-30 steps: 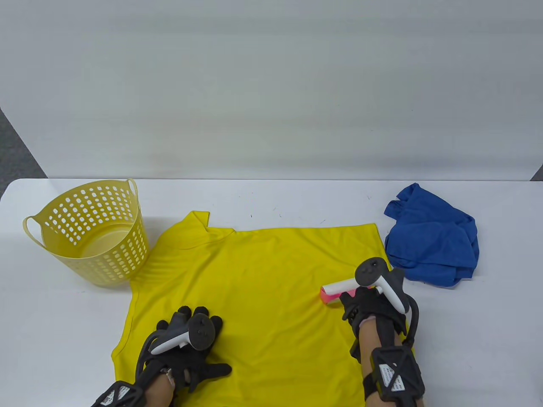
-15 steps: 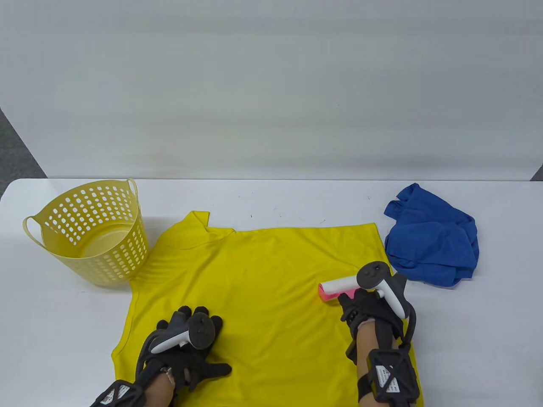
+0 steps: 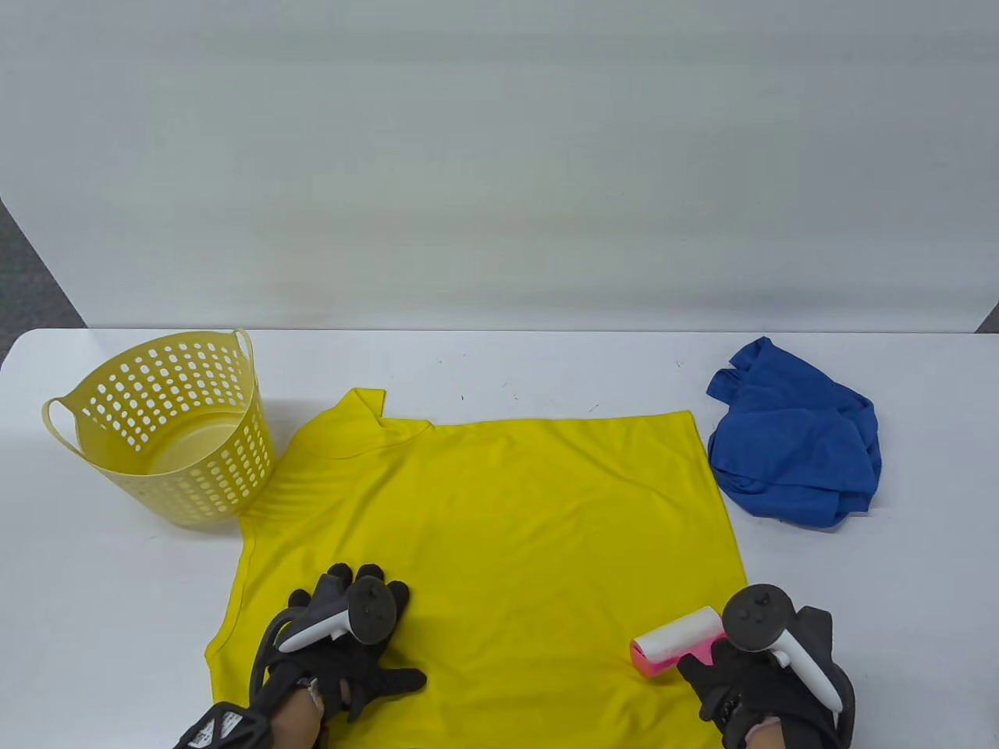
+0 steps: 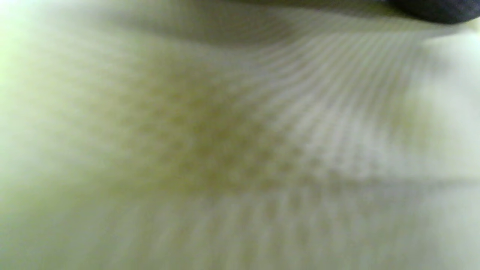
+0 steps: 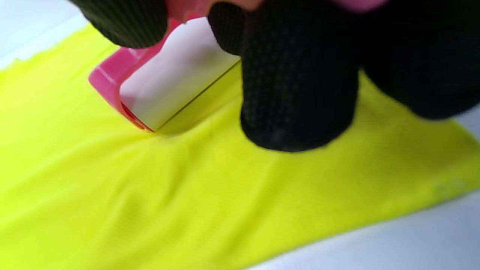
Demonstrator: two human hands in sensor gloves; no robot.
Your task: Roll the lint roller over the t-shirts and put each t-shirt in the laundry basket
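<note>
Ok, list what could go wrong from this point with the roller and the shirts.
The lint roller, gripped by the right hand, sits near the yellow t-shirt's right hem; a sticky stroke there could lift or bunch the edge, since the left hand presses the far side only. The laundry basket looks light, so stuffing fabric in may tip it. The blue t-shirt lies crumpled, unrolled, and could be skipped.

The left wrist view was filled almost wholly by a blurred, pale yellow-green fabric (image 4: 210, 150), seen from very close and out of focus. Fine parallel ribs of the weave fanned across the right half of the cloth, while the left side faded into a bright, washed-out glow. A soft shadow lay along the top. At the top right corner a dark gloved fingertip (image 4: 435, 9) showed, lying just at the cloth; whether it touched could not be told.
</note>
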